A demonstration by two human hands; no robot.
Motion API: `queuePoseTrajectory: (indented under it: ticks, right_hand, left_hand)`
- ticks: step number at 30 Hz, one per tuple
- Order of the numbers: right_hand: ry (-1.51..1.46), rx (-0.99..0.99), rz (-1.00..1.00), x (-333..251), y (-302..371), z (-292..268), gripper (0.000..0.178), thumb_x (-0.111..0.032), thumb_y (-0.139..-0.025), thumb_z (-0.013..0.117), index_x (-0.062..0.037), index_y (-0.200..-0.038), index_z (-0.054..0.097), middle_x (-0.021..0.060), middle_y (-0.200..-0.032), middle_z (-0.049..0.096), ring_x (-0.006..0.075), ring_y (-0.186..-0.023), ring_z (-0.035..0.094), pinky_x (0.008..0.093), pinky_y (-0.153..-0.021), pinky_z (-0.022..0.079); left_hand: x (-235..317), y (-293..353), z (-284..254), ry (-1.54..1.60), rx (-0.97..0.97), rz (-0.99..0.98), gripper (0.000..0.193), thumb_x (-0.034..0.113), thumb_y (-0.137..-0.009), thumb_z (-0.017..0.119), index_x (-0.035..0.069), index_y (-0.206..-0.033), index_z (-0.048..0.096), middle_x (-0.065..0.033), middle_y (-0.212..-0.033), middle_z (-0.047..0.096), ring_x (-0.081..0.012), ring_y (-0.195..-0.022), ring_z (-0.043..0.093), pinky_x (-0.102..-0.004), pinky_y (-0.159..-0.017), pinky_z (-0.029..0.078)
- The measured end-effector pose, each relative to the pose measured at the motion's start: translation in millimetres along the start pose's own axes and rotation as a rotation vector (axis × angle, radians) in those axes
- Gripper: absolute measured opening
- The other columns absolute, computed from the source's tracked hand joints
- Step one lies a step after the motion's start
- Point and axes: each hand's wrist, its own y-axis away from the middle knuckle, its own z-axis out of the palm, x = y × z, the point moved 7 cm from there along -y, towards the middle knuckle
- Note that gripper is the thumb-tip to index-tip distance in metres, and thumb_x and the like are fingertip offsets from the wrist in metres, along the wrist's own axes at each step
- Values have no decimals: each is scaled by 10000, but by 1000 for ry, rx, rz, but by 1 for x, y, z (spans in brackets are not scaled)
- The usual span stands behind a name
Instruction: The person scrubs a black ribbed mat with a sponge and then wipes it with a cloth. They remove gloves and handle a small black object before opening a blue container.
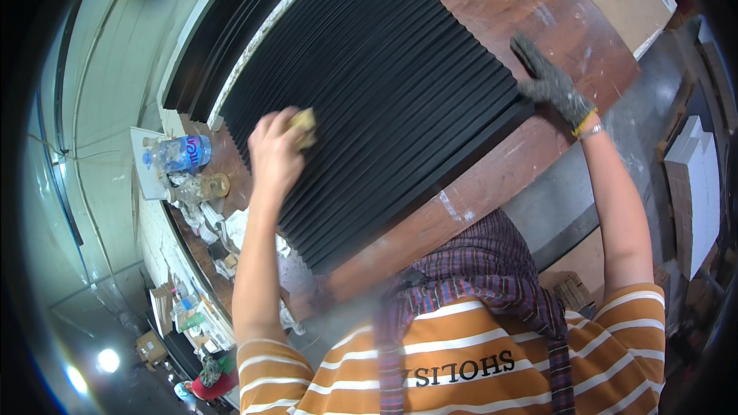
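Note:
Long black strips (369, 107) lie side by side in a broad, ribbed layer on a brown wood-look tabletop (538, 31). My bare left hand (273, 150) is over the left part of the strips, its fingers closed around a small yellowish sponge (304, 129). Slight blur covers that hand and sponge; whether the sponge touches the strips I cannot tell. At the right ends of the strips, my right hand (555, 86) wears a grey work glove with a yellow cuff. Its fingers are stretched apart, and the thumb side rests against the strip ends.
More black strips (231, 23) lie beyond a pale, rough-edged bar at the upper left. A blue-labelled plastic bottle (184, 154) and a stained jar (201, 187) stand at the table's left, near crumpled white paper (234, 227). White panels (696, 184) are stacked at far right.

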Motion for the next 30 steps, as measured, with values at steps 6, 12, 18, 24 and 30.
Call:
queuePoseTrajectory:
  ticks: [6, 12, 18, 24, 30]
  right_hand:
    - [282, 37, 38, -18, 47, 28, 1060, -435, -733, 847, -184, -1617, 317, 90, -1661, 344, 362, -1540, 265, 455, -1268, 224]
    - [295, 118, 44, -27, 41, 35, 1064, -336, -661, 884, -186, -1584, 377, 109, -1597, 425, 359, -1486, 344, 456, -1251, 274]
    - [301, 154, 14, -29, 42, 36, 1035, -292, -647, 879, -160, -1562, 413, 120, -1554, 470, 349, -1461, 381, 434, -1243, 291]
    - [303, 179, -49, -39, 41, 34, 1011, -284, -619, 871, -143, -1531, 460, 129, -1510, 517, 361, -1429, 415, 436, -1225, 316]
    - [313, 209, -40, -41, 44, 33, 1001, -316, -602, 866, -138, -1513, 489, 141, -1507, 520, 369, -1424, 420, 453, -1223, 316]
  left_hand:
    - [164, -155, 28, 252, 200, 255, 376, -58, -788, 640, 106, -1102, 764, -69, -1308, 662, -308, -1247, 581, -458, -1053, 469]
    - [142, -102, 38, 168, -11, 242, 435, -34, -823, 644, 136, -1213, 732, -72, -1351, 626, -303, -1273, 551, -464, -1086, 422]
    - [11, 97, 17, 73, -119, -16, 397, -39, -775, 620, 127, -1109, 754, -70, -1322, 634, -319, -1234, 568, -477, -1068, 413]
    - [-59, 203, -10, -90, -262, -306, 355, -44, -754, 625, 106, -1034, 784, -65, -1239, 677, -310, -1191, 575, -457, -1009, 420]
    - [24, 46, -7, 117, 25, 25, 395, -65, -685, 637, 63, -1035, 767, -90, -1245, 676, -333, -1163, 606, -459, -984, 505]
